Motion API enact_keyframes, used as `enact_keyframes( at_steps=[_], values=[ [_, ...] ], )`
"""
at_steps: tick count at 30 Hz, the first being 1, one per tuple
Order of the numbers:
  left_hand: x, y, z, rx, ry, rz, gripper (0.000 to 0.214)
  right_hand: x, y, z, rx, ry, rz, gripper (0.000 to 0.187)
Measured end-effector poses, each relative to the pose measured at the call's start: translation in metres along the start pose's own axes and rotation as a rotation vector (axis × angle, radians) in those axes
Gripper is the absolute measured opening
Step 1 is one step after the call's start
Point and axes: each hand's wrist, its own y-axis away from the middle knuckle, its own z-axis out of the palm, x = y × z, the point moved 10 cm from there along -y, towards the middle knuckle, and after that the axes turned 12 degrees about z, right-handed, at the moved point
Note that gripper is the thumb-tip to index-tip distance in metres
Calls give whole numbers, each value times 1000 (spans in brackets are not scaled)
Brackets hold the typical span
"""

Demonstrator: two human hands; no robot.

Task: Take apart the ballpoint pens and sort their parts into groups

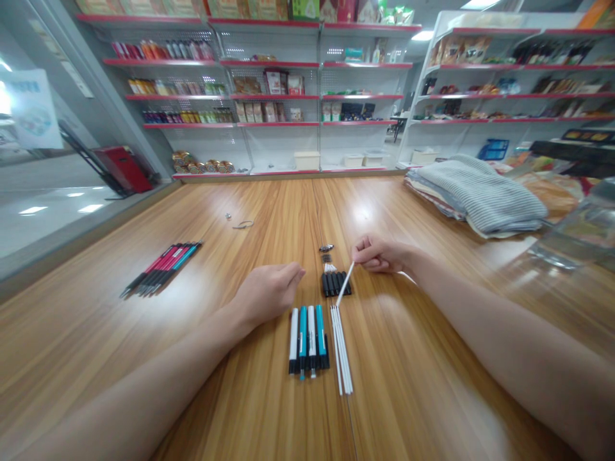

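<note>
A wood-grained, smooth and glossy surface is shown by the tabletop (408, 384). Smooth plastic is suggested by the white and teal pen barrels (311, 330), black grips (332, 284) and thin white rods (343, 352). Soft, ribbed fabric is seen in the folded cloth (485, 192).

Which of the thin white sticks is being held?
The slanted white stick, pinched in the right hand; the other white sticks lie side by side on the table.

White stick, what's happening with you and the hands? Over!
Right hand pinching white stick. Left hand near pens, grip unclear. Black tubes close beside stick.
</note>
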Motion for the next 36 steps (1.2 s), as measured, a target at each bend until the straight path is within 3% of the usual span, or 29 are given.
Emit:
enact_keyframes(
  at_steps=[4, 7, 16, 26, 36],
  values=[
    [0, 0, 0, 4, 7, -2, 32, 21, 12, 22, -151, 270, 273, 27],
    [-1, 0, 0, 7, 10, -1, 31, 26, 15, 32, -183, 434, 372, 34],
    [-1, 1, -1, 22, 9, -2, 31, 34, 14, 35, -161, 643, 487, 43],
    [-3, 1, -2, 25, 15, -15, 31, 60, 27, 70, -354, 851, 708, 62],
    [-1, 1, -4, 38, 4, -5, 31, 64, 29, 81, -343, 916, 735, 68]
  ],
)
